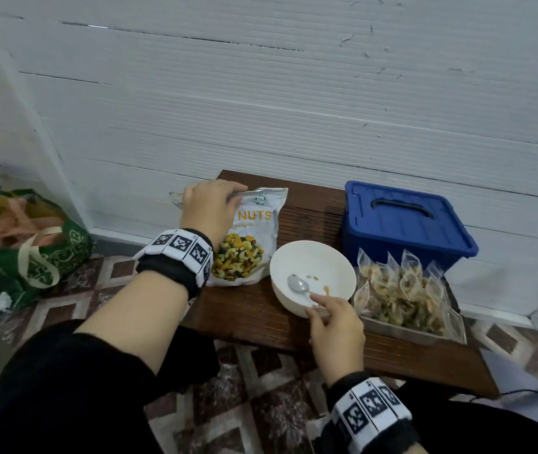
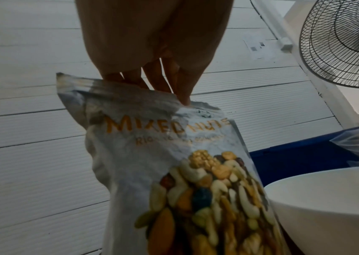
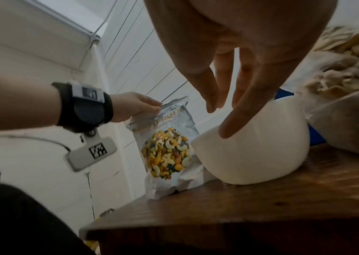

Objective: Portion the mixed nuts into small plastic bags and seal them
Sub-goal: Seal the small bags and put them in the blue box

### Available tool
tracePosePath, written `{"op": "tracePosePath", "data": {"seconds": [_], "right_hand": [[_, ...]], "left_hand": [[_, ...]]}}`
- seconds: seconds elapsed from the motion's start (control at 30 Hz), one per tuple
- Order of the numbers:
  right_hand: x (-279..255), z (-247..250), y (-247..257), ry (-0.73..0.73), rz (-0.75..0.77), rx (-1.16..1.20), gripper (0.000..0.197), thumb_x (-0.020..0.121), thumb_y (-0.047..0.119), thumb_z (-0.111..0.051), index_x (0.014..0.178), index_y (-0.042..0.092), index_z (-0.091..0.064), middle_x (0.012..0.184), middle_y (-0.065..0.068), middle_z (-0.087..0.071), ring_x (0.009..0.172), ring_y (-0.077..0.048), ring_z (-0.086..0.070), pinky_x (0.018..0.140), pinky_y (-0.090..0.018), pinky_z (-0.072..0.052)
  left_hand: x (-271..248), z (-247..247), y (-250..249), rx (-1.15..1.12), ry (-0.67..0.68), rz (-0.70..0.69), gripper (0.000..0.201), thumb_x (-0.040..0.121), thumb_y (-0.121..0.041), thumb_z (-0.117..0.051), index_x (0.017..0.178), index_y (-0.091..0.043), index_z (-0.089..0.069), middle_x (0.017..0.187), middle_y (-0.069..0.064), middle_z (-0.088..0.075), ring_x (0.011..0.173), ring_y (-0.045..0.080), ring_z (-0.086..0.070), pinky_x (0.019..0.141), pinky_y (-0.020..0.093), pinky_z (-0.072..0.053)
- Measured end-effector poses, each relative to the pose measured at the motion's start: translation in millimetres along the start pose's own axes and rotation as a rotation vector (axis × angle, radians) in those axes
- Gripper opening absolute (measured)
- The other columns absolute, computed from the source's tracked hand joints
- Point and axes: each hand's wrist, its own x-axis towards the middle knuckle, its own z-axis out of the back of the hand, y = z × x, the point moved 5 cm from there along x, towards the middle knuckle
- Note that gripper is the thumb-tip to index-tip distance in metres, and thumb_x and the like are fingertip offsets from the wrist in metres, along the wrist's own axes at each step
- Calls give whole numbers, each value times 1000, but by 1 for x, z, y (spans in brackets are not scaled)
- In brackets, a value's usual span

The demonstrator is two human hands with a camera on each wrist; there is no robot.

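Head view: the left hand [image 1: 208,209] pinches the top edge of the nut pouch [image 1: 251,237], which stands upright at the back left corner of the wooden surface [image 1: 254,309], close to the white wall [image 1: 261,93]. The left wrist view shows the fingers [image 2: 161,77] curled over the crumpled pouch mouth. A white bowl [image 1: 313,276] sits just right of the pouch, holding a spoon [image 1: 298,285] and a few nut scraps. The right hand [image 1: 334,326] hovers at the bowl's near rim, its fingers relaxed and grasping nothing. A metal tray [image 1: 408,332] of filled small bags [image 1: 402,290] lies right of the bowl, near the front edge. A blue lidded box [image 1: 402,221] stands behind the tray. Bare surface shows in front of the bowl and pouch.
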Motion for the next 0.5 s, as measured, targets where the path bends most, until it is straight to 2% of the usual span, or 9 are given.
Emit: {"op": "tracePosePath", "data": {"seconds": [0.1, 0.17, 0.23, 0.3, 0.4, 0.5], "right_hand": [[0, -3, 1, 9, -31, -22, 21, 89, 17, -64, 109, 17, -71, 116, 0, -63, 111, -18, -57, 91, -25, -39], [1, -6, -1, 10, -38, -29, 17, 89, 19, -64, 104, 17, -73, 113, 1, -64, 104, -17, -59, 84, -21, -37], [1, -7, 0, -5, -21, -49, 14, 89, 23, -64, 98, 18, -73, 109, 3, -65, 97, -16, -60, 78, -21, -36], [1, -8, 1, -22, -3, -61, 13, 88, 27, -65, 94, 18, -73, 106, 6, -65, 95, -15, -60, 75, -24, -37], [2, -9, 0, -22, 1, -54, 16, 89, 30, -64, 90, 17, -73, 104, 7, -64, 94, -15, -59, 73, -24, -36], [4, -8, -3, -40, -4, -28, 17, 89, 28, -65, 91, 14, -74, 109, 5, -64, 99, -16, -60, 77, -24, -38]], "left_hand": [[1, 1, -2, -26, 6, 37, 23, 97, -26, -53, 115, -26, -68, 110, -4, -69, 110, 19, -57, 97, 34, -26], [2, 1, -1, -49, 18, 45, 22, 97, -25, -53, 113, -26, -69, 108, -4, -70, 106, 20, -59, 100, 36, -30], [3, 0, 0, -53, 20, 40, 22, 97, -25, -54, 111, -25, -70, 107, -3, -70, 107, 20, -59, 101, 38, -33], [3, 0, 0, -36, 17, 34, 22, 97, -27, -54, 111, -26, -69, 107, -4, -70, 109, 19, -58, 100, 36, -31], [4, 0, 0, -36, 7, 32, 21, 97, -28, -54, 111, -26, -69, 107, -5, -70, 108, 17, -58, 98, 33, -26], [5, 0, 3, -55, -11, 39, 20, 96, -27, -55, 109, -27, -70, 104, -6, -71, 104, 17, -60, 100, 34, -27]]}}
